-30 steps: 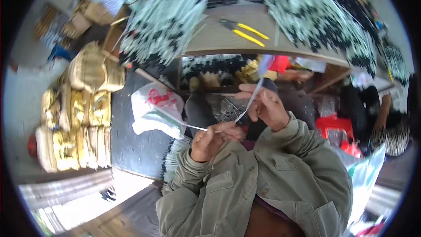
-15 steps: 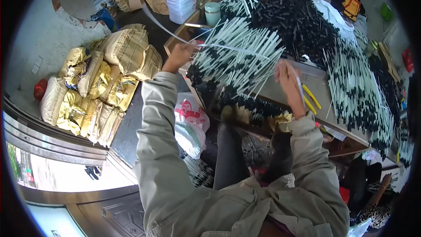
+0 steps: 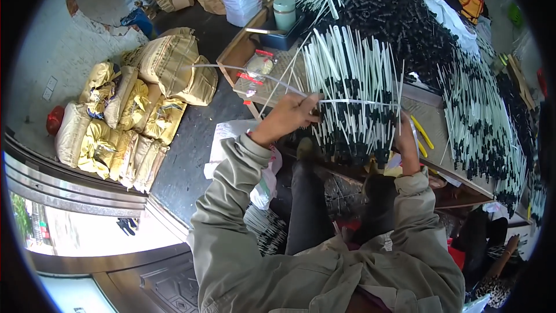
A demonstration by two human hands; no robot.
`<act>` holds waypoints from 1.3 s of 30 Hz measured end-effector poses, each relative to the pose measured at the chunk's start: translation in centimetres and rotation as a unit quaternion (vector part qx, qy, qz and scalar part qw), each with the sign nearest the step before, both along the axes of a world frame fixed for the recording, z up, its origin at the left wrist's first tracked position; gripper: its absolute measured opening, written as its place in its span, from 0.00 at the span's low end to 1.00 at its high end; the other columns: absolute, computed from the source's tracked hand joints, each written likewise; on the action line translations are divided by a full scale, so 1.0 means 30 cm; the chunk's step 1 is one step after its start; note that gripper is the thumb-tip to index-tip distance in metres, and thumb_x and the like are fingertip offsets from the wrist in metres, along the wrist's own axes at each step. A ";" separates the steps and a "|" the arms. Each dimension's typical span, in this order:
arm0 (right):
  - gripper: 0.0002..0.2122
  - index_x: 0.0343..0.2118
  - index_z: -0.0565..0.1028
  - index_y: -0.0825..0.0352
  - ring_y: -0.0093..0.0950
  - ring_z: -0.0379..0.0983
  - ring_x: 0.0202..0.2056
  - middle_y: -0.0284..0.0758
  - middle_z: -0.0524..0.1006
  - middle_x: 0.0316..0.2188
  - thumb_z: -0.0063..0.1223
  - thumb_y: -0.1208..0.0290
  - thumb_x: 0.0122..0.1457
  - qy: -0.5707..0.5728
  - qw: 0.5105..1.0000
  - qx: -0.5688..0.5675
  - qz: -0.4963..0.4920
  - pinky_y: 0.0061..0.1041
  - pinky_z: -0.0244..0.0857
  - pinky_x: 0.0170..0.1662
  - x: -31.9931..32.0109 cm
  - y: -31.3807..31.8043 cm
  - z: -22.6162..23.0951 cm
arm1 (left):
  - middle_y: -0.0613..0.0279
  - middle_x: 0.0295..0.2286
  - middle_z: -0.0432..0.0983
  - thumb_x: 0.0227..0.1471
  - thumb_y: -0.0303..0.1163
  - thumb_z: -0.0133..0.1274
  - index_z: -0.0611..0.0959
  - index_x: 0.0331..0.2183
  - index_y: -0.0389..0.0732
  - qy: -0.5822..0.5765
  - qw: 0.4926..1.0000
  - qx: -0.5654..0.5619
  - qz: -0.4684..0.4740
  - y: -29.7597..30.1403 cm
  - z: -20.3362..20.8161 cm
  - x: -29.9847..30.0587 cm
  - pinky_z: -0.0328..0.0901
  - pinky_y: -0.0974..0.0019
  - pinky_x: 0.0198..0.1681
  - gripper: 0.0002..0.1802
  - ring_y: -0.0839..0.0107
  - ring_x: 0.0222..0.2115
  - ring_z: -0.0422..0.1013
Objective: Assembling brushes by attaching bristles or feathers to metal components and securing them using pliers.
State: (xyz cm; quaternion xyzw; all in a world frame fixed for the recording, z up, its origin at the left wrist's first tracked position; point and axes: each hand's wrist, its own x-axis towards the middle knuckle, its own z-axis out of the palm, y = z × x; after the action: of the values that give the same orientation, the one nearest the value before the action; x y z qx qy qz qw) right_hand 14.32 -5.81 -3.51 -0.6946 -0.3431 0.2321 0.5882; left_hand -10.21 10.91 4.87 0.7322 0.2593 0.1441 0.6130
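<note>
Inspection was made with the worktable (image 3: 438, 124) as reference. The bundle of white rods with black fittings (image 3: 347, 69) was found at the worktable's near edge, left of its middle, black ends overhanging toward the person and white ends pointing to the far side. Whether it rested on the worktable or was held just above could not be established.

A thin white strip (image 3: 359, 102) crossed the upper face of the bundle. Its free end ran out in a loose curve past the worktable's left edge.

The left hand (image 3: 292, 115) was at the worktable's near edge, against the bundle's left side. Its fingers were curled, and the strip was pinched between thumb and fingers. The right hand (image 3: 406, 136) was at the same edge, against the bundle's right side; most of its fingers were hidden by the rods, so whether they were spread or pressed together could not be told.

On the worktable, right of the bundle, lay a tool with yellow handles (image 3: 423, 132), its head concealed. A pale green lidded jar (image 3: 284, 14) stood in a dark blue tray near the worktable's left edge. A heap of black fittings (image 3: 388, 20) covered its far part, and more rods (image 3: 486, 122) were spread along its right side. Packed sacks (image 3: 168, 69) were stacked left of the worktable.
</note>
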 end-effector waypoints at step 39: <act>0.10 0.28 0.72 0.66 0.49 0.69 0.25 0.50 0.72 0.21 0.41 0.66 0.55 -0.414 0.894 -0.125 -0.116 0.45 0.63 0.27 -0.030 0.103 0.076 | 0.41 0.22 0.73 0.53 0.42 0.41 0.78 0.23 0.32 0.059 0.966 0.155 0.199 0.264 -0.079 -0.023 0.64 0.56 0.26 0.22 0.45 0.22 0.70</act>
State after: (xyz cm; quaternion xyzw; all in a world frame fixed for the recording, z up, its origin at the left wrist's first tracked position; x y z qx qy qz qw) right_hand 13.41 -2.72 -1.24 -0.8304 -0.4407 -0.1053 0.3244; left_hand -10.90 18.83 2.49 0.7591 0.4103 0.2584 0.4343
